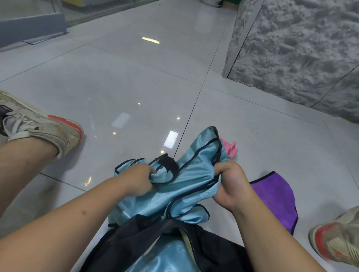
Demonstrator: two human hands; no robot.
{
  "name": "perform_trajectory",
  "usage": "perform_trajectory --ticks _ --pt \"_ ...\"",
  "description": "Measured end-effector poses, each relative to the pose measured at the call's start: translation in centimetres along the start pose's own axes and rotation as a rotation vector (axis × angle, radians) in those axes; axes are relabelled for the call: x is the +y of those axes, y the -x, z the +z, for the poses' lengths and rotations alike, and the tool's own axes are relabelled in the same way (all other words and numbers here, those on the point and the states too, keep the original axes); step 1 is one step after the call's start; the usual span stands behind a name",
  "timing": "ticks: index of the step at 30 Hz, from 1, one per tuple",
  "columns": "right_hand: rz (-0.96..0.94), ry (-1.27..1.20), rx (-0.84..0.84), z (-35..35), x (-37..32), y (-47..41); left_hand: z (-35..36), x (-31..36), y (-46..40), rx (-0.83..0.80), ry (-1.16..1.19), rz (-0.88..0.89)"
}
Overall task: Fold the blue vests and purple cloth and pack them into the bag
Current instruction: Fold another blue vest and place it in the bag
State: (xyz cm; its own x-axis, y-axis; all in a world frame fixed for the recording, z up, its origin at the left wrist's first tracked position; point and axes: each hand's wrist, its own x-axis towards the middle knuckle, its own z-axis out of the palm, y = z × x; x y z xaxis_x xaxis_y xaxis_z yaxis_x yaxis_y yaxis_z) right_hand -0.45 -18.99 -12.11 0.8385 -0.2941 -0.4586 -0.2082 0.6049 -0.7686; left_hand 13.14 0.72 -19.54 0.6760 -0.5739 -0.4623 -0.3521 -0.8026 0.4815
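2 hands [138, 180] [230, 184] gripping blue vest [193, 178], purple cloth [275, 195] beside

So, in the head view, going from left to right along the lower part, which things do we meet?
Left shoe → left hand → blue vest → right hand → purple cloth → right shoe.

The tiled floor [136, 75] carries the bag [214, 250], purple cloth [275, 195], a pink thing [230, 149], and two shoes [35, 124].
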Motion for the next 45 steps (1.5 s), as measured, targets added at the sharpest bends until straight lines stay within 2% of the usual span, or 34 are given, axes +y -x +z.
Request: perform_trajectory --ticks 4,6,10,13,18,21,23,25,28,34,37,42,45 --pt "-0.055 -0.091 0.045 -0.7 -1.7 0.4 -1.1 0.0 0.3 0.134 0.291 0.046" --pt "-0.074 -0.106 0.029 -0.7 -2.7 0.7 -1.8 0.2 0.5 0.199 0.359 0.052" --pt "-0.179 0.025 0.054 -0.5 -4.1 1.4 -2.7 1.0 0.8 0.321 0.322 0.076" --pt "-0.314 0.129 0.197 -0.2 -5.1 1.6 -3.5 1.2 0.7 0.456 0.363 0.04" --pt "-0.456 0.125 0.274 0.3 -6.7 1.7 -4.6 1.1 0.5 0.618 0.242 -0.019" --pt "-0.49 0.11 0.308 0.5 -6.8 1.4 -5.1 0.9 0.4 0.7 0.336 -0.037" --pt "-0.507 0.088 0.339 0.5 -6.7 1.2 -5.7 1.2 0.2 0.72 0.529 -0.063" --pt "-0.515 0.085 0.367 0.3 -6.5 1.1 -6.4 1.9 0.3 0.697 0.797 -0.094" --pt "-0.519 0.097 0.379 -0.1 -6.3 1.1 -7.3 2.9 1.1 0.536 1.15 -0.059" --pt "-0.472 0.116 0.319 -0.4 -6.3 1.6 -7.2 5.3 2.1 0.296 1.417 0.079" --pt "-0.396 0.186 0.195 -1.0 -6.1 1.7 -6.9 5.5 2.4 0.124 1.648 0.186" --pt "-0.152 0.656 -0.142 -0.9 -4.1 2.0 -6.8 4.7 3.1 0.056 1.965 0.301" --pt "-0.018 0.94 -0.23 -0.4 -1.8 1.8 -6.2 2.6 2.2 0.027 2.054 0.071"
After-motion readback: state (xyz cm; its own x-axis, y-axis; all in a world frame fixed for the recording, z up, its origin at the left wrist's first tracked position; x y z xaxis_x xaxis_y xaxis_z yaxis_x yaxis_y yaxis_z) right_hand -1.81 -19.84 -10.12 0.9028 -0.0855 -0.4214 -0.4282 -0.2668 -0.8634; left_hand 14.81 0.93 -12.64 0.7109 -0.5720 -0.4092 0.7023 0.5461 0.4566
